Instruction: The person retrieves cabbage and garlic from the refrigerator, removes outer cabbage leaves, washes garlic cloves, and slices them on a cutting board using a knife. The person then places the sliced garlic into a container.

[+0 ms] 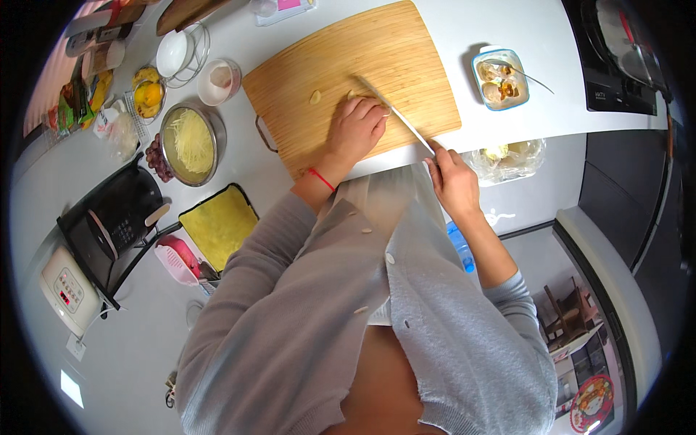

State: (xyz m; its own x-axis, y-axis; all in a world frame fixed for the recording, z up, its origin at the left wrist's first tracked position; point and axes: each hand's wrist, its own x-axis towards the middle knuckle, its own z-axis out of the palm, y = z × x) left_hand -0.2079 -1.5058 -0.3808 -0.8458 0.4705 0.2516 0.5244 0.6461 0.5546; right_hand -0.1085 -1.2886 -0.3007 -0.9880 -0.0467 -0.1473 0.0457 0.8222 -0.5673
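A wooden cutting board (402,49) lies on the white counter before me. My right hand (455,182) grips the handle of a kitchen knife (403,118), its blade slanting across the board to the far left. Close beside the blade, my left hand (359,124) rests on the board with fingers curled, a red string around its wrist. A pale piece, seemingly garlic (387,113), peeks out at its fingers; the rest is covered. One garlic clove (315,97) lies apart on the left, and another pale clove (351,94) sits just beyond my left fingertips.
To the left stand a steel bowl of pale shreds (191,141), grapes (157,159) and a white bowl (218,81). On the right are a dish with a spoon (500,81) and a black cooktop (614,81). A plastic bag (511,160) hangs below the counter's edge.
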